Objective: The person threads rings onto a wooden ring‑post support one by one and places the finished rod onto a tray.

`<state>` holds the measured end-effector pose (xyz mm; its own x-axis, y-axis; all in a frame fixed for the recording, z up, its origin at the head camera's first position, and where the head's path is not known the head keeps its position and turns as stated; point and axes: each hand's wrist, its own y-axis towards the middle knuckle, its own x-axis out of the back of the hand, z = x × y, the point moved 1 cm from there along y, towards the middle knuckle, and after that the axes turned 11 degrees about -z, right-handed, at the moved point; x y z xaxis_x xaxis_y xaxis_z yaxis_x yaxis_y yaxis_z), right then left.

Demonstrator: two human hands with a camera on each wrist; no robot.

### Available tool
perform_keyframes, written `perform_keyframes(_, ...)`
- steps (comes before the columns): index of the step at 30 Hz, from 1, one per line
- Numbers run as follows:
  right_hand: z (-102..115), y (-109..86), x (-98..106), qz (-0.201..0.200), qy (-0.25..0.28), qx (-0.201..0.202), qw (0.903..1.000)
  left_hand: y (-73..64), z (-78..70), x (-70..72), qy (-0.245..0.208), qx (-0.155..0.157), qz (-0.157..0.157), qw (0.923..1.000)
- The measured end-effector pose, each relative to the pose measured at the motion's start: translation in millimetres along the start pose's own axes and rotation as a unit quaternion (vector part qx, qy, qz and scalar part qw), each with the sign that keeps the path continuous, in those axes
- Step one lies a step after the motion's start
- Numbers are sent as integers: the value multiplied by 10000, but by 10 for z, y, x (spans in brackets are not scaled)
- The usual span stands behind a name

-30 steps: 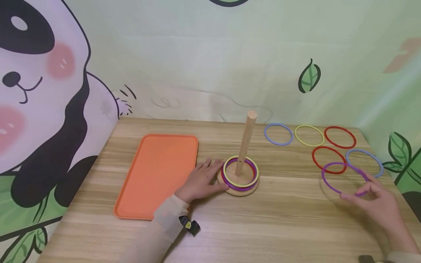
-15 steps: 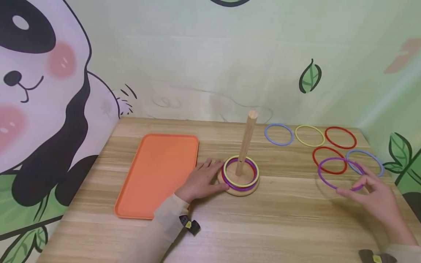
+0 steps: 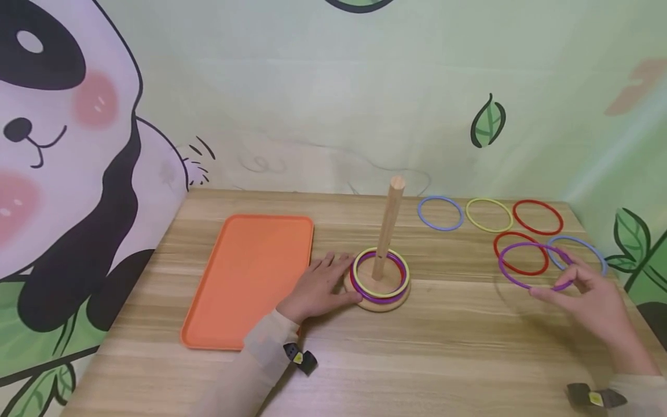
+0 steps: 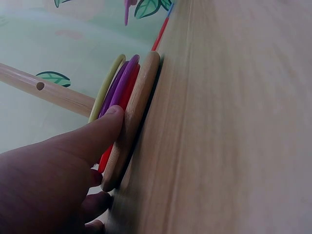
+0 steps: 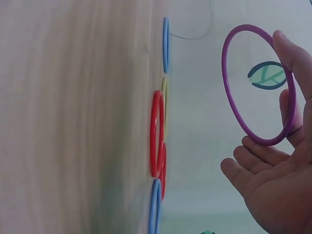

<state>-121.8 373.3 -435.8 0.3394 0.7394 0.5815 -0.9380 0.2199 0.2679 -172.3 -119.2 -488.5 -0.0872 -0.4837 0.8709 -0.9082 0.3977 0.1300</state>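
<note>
Frame right: slim purple plastic-looking ring (image 3: 525, 244) is being pinched by its rim in right hand (image 3: 594, 298), perhaps so its middle stays clear | centre: round wooden peg stand (image 3: 388, 223) is being touched by splayed left hand (image 3: 319, 289), presumably being steadied

The head view looks forward and down from above the left hand (image 3: 318, 291) and right hand (image 3: 596, 301), reaching beyond them to the wall (image 3: 312, 104). The left wrist view, sideways and close behind its hand, faces the peg (image 3: 389, 226) low along the table (image 3: 427, 359); the right wrist view, also sideways and near, faces the held ring (image 5: 224, 61). The head view shares both.
</note>
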Motion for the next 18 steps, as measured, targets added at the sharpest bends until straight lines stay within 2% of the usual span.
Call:
perform_keyframes(11, 89, 34, -15, -102, 296, 192, 9993, 3, 1, 6, -32, -10, 17, 10000)
perform_keyframes(18, 200, 72, -20, -217, 76, 419, 9989, 0, 11, 0, -36, -26, 9, 10000)
